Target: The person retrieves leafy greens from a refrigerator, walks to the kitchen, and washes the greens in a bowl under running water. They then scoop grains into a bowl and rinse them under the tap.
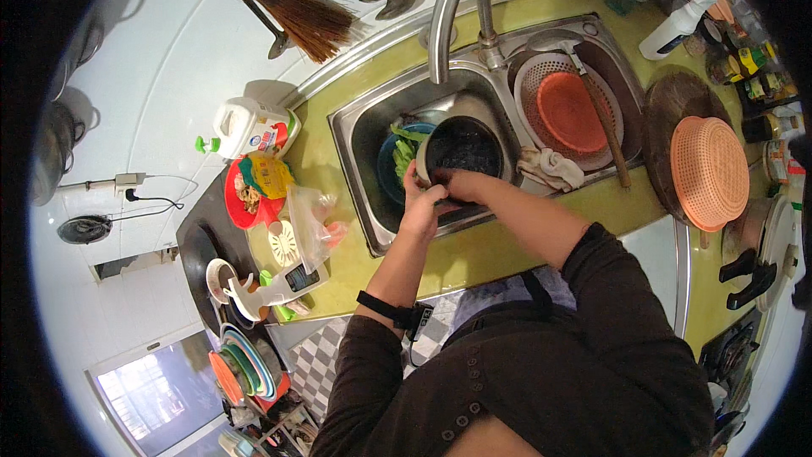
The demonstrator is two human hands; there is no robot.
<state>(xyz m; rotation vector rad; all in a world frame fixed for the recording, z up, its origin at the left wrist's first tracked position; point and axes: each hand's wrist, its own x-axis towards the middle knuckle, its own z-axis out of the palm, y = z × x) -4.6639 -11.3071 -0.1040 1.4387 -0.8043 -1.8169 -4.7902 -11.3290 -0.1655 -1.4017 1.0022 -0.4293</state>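
Observation:
Over the left basin (355,158) of a stainless steel double sink, my left hand (420,204) grips the near left rim of a round pot (487,130) with a dark inside and a pale outer wall. The pot is tilted, and wet shine shows on its inner surface. My right hand (458,183) reaches in over the pot's near edge. Its fingers are hidden, so whether they hold anything cannot be told. Beside the pot on the left, green leafy vegetables (404,158) lie in a blue basin (386,168), partly covered by the pot.
A curved faucet (438,32) arches above the sink. The right basin holds a white colander (530,98), a red basket (568,111) and a wood-handled ladle (602,117). A cloth (552,168) lies on the divider. Left stand a detergent jug (254,127) and a red bowl (240,203).

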